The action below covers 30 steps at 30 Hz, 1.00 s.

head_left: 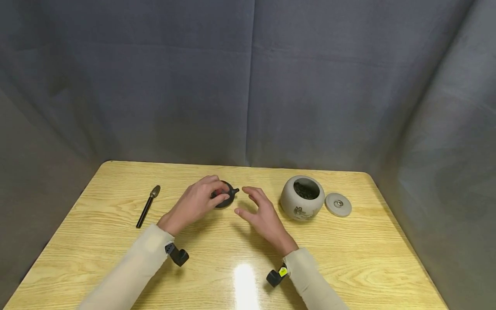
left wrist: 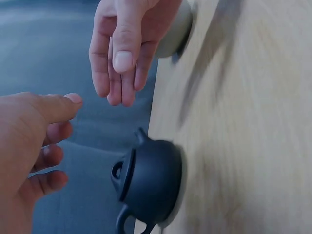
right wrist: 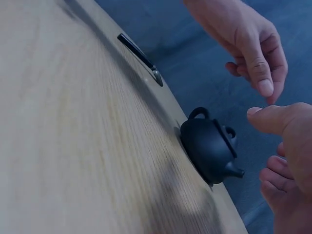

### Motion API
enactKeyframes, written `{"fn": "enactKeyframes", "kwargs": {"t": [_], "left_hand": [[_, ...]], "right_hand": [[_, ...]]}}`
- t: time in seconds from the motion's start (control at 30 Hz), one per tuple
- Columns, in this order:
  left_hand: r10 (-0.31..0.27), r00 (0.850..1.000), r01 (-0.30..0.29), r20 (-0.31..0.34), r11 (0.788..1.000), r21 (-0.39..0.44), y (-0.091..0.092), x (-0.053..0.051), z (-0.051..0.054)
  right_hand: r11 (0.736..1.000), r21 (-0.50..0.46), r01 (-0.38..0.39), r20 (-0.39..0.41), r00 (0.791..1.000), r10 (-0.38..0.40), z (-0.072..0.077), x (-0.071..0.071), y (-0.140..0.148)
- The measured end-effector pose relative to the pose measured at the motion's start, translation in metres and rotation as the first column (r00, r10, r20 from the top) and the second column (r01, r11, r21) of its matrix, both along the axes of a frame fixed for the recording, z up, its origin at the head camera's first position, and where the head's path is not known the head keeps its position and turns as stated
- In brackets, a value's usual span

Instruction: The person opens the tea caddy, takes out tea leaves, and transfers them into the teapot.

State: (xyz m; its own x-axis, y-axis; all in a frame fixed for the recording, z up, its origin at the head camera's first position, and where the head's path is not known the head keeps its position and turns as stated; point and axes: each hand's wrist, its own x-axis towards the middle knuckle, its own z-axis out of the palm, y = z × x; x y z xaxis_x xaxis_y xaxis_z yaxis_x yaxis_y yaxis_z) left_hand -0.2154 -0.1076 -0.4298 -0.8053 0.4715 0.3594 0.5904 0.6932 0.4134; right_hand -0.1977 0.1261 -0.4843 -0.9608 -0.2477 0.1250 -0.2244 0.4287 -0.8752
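Observation:
A small dark teapot (head_left: 231, 196) stands upright on the table, its lid (left wrist: 127, 174) seated on top. My left hand (head_left: 198, 197) hovers over the teapot's handle side with fingers loosely bent, hiding part of it in the head view. Both wrist views show a gap between that hand and the lid. To the right of the spout, my right hand (head_left: 265, 217) is held in the air, fingers loosely extended and thumb apart. It holds nothing and does not touch the teapot.
Right of the hands stands a round grey jar (head_left: 300, 209) with dark leaves (head_left: 305, 190) inside. Its likely lid, a grey disc with a ring (head_left: 338, 204), lies beside it. A black-handled spoon (head_left: 145, 212) lies at the left. Grey curtains (head_left: 248, 86) border the wooden table (head_left: 368, 258).

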Motion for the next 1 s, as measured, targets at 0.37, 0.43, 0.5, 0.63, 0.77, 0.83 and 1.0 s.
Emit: {"fn": "enactKeyframes", "kwargs": {"t": [0.37,0.43,0.5,0.63,0.77,0.83,1.0], "left_hand": [[-0.031,0.999,0.032,-0.023,0.998,0.053,0.01,0.032,-0.009],[-0.029,0.999,0.03,-0.03,0.998,0.053,0.011,0.034,-0.01],[-0.033,0.999,0.035,-0.032,0.998,0.058,0.013,0.036,-0.01],[-0.049,0.998,0.051,-0.026,0.996,0.072,0.017,0.041,-0.012],[-0.062,0.998,0.064,-0.03,0.995,0.082,0.023,0.047,-0.02],[-0.073,0.997,0.075,-0.038,0.994,0.077,0.027,0.049,-0.024],[-0.11,0.994,0.11,0.003,0.992,0.063,0.04,0.053,-0.033]], "right_hand": [[0.999,-0.051,-0.019,0.038,0.999,0.021,0.006,0.044,0.028],[0.998,-0.057,-0.016,0.045,0.999,0.019,0.005,0.05,0.035],[0.998,-0.065,-0.016,0.042,0.999,0.019,0.005,0.056,0.041],[0.996,-0.09,-0.025,0.008,1.0,0.026,0.003,0.065,0.051],[0.993,-0.113,-0.019,-0.019,1.0,0.017,0.002,0.073,0.06],[0.992,-0.126,-0.007,-0.032,0.999,0.003,0.001,0.076,0.065],[0.986,-0.157,0.058,-0.041,0.997,-0.065,0.0,0.085,0.082]]}}
